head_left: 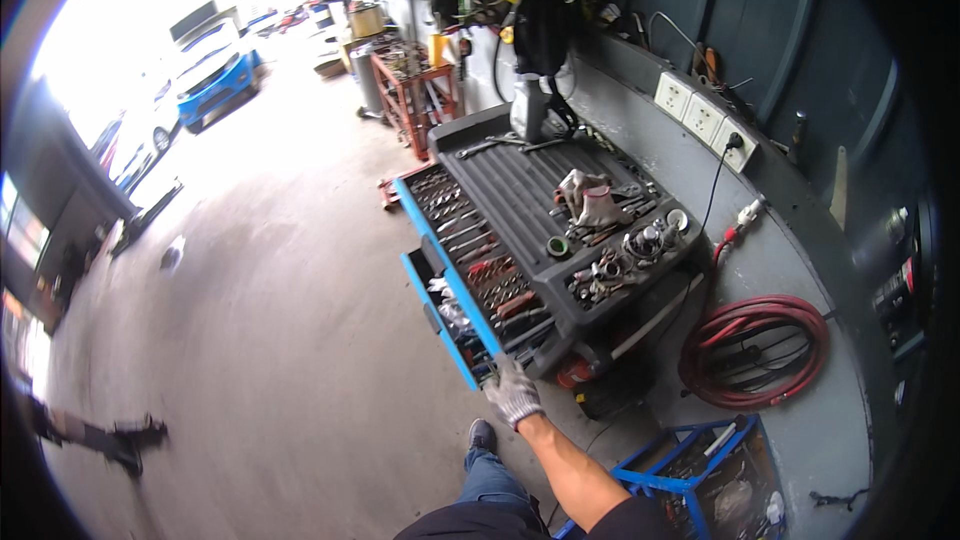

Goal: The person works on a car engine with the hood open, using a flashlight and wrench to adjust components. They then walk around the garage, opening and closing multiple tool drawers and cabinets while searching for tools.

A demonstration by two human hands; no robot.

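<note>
My right hand (514, 395), in a grey-white knitted glove, reaches forward to the near end of a pulled-out blue-fronted drawer (450, 275). Its fingers are bent over the drawer's near corner; the fingertips are small and partly hidden. Sockets, wrenches and red-handled tools lie in rows in this drawer. Below it a second blue drawer (425, 308) also stands out, with white crumpled material inside. Both belong to a tool cart with a ribbed black top (500, 175). My left hand is outside the view.
On the cart top lie wrenches (490, 145), a crumpled glove (590, 198) and metal parts (640, 245). A coiled red hose (755, 352) hangs by the grey wall. A blue-framed tool bin (690, 480) stands at lower right, a red rack (410, 105) beyond the cart, a blue car (218, 80) farther off.
</note>
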